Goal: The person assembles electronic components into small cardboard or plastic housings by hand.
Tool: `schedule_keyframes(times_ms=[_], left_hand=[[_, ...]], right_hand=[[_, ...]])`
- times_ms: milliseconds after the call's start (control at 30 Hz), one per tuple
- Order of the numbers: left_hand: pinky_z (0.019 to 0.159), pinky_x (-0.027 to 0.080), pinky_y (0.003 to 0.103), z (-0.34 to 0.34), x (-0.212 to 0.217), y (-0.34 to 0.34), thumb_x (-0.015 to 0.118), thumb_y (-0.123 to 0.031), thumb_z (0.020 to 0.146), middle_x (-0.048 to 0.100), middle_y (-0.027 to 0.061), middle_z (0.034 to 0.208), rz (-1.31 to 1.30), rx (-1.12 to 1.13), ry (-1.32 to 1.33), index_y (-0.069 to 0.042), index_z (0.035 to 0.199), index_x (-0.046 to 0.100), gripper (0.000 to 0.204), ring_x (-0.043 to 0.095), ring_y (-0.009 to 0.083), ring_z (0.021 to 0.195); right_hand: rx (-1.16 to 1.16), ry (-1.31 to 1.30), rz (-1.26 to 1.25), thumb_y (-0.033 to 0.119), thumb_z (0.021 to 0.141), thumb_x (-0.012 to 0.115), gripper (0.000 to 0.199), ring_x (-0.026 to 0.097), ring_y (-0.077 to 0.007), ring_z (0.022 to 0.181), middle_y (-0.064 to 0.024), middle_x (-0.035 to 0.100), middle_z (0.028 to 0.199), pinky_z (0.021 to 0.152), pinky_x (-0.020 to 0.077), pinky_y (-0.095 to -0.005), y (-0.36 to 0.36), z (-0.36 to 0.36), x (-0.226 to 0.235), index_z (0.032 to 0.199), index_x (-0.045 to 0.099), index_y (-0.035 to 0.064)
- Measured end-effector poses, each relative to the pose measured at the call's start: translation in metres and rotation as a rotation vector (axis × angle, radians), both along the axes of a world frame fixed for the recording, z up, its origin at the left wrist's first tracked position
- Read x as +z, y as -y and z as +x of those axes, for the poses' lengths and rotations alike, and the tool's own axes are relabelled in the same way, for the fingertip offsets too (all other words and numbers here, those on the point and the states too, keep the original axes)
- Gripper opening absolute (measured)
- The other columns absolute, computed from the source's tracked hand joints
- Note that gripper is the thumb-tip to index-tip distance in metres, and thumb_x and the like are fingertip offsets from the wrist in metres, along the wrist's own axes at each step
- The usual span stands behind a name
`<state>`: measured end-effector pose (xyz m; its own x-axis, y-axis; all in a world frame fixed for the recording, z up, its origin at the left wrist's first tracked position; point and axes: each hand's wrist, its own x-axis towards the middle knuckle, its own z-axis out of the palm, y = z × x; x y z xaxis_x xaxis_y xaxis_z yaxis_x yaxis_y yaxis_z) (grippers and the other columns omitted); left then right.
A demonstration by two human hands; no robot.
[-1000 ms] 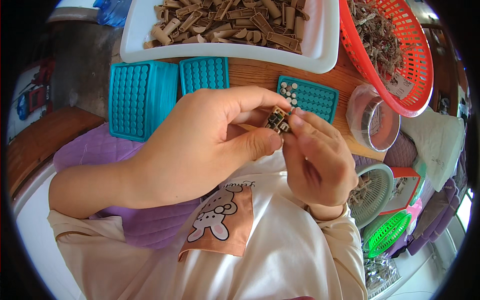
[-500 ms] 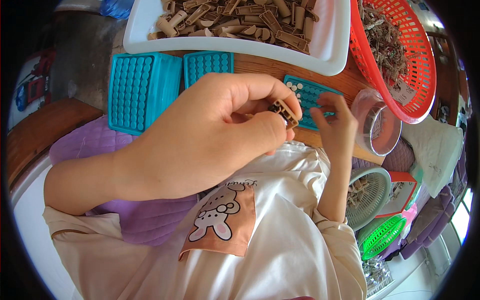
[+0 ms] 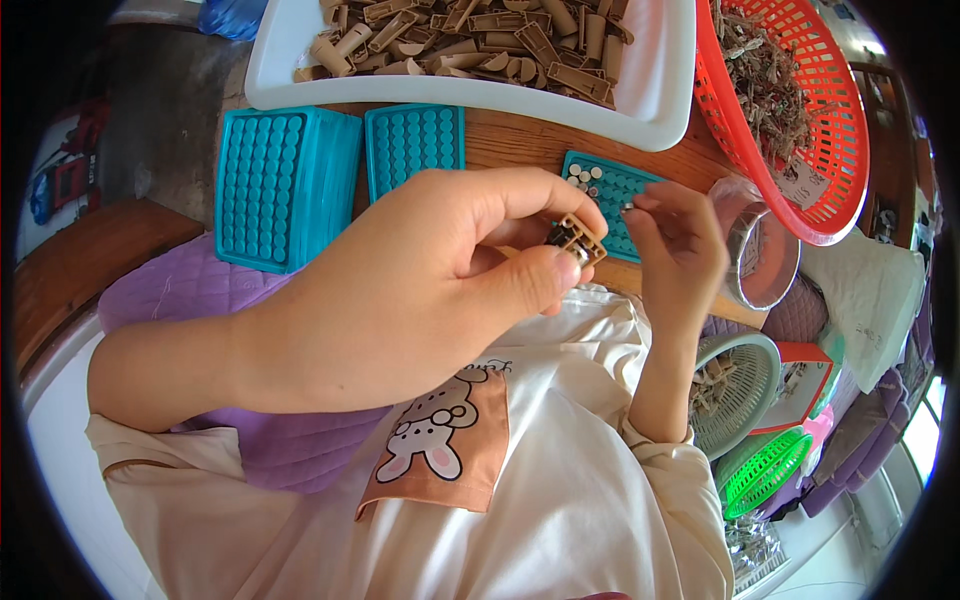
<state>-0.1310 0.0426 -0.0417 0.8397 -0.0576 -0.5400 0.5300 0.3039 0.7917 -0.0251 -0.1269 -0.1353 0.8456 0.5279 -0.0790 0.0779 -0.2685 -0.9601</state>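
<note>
My left hand (image 3: 430,275) pinches a small brown plastic casing (image 3: 582,240) between thumb and fingers. The casing's open side shows dark and metallic parts within. To its right, my right hand (image 3: 683,245) has its thumb and forefinger together on a tiny shiny silver piece (image 3: 627,207), too small to name surely. Beyond both hands lies a teal pitted tray (image 3: 620,184), with several small round white-and-silver discs (image 3: 584,178) at its left end. My hands partly cover this tray.
A white bin (image 3: 470,105) of brown half-round casings (image 3: 490,45) stands at the back. Teal trays (image 3: 262,185) are stacked at left, with another teal tray (image 3: 415,145) beside them. At right are a red basket (image 3: 840,150), a round container (image 3: 765,265) and a grey basket (image 3: 760,385).
My right hand has shifted slightly right and its fingertips have closed on a tiny silver piece. The casing in my left hand has tilted and dropped a little.
</note>
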Motion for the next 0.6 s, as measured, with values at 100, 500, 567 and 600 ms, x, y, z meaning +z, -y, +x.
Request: schedule_keyframes(times_ms=[100, 500, 567, 600], left_hand=[[0.076, 0.044, 0.024, -0.001, 0.001, 0.000, 0.048, -0.011, 0.084, 0.051, 0.0071, 0.099, 0.050, -0.036, -0.008, 0.003, 0.107, 0.044, 0.028, 0.052, 0.0117, 0.089], [0.076, 0.042, 0.022, 0.000, 0.009, -0.001, 0.049, -0.007, 0.083, 0.054, 0.0080, 0.097, 0.193, -0.111, -0.011, 0.003, 0.109, 0.043, 0.030, 0.051, 0.0102, 0.089], [0.076, 0.042, 0.022, 0.001, 0.011, -0.002, 0.050, -0.007, 0.082, 0.054, 0.0082, 0.096, 0.207, -0.117, -0.030, 0.003, 0.109, 0.043, 0.030, 0.052, 0.0103, 0.088], [0.076, 0.042, 0.022, 0.002, 0.012, -0.002, 0.049, -0.006, 0.082, 0.055, 0.0080, 0.095, 0.198, -0.123, -0.043, 0.004, 0.109, 0.043, 0.029, 0.052, 0.0103, 0.088]], right_hand=[[-0.086, 0.018, 0.319, -0.009, 0.069, 0.059, 0.019, 0.058, -0.0195, 0.070, -0.0114, 0.056, 0.078, 0.064, 0.0487, -0.0261, -0.013, -0.021, 0.037, 0.086, 0.051, -0.0041], [0.178, 0.577, 0.456, -0.012, 0.061, 0.064, 0.038, 0.058, -0.0295, 0.073, -0.0141, 0.054, 0.078, 0.065, 0.0509, -0.0358, -0.021, -0.041, 0.033, 0.092, 0.044, -0.0028], [0.199, 0.585, 0.444, -0.012, 0.061, 0.064, 0.039, 0.058, -0.0291, 0.072, -0.0140, 0.054, 0.078, 0.065, 0.0509, -0.0359, -0.021, -0.041, 0.033, 0.093, 0.043, -0.0027], [0.218, 0.535, 0.456, -0.012, 0.066, 0.057, 0.037, 0.056, -0.0293, 0.081, -0.0154, 0.052, 0.084, 0.072, 0.0487, -0.0360, -0.019, -0.043, 0.033, 0.097, 0.041, -0.0016]])
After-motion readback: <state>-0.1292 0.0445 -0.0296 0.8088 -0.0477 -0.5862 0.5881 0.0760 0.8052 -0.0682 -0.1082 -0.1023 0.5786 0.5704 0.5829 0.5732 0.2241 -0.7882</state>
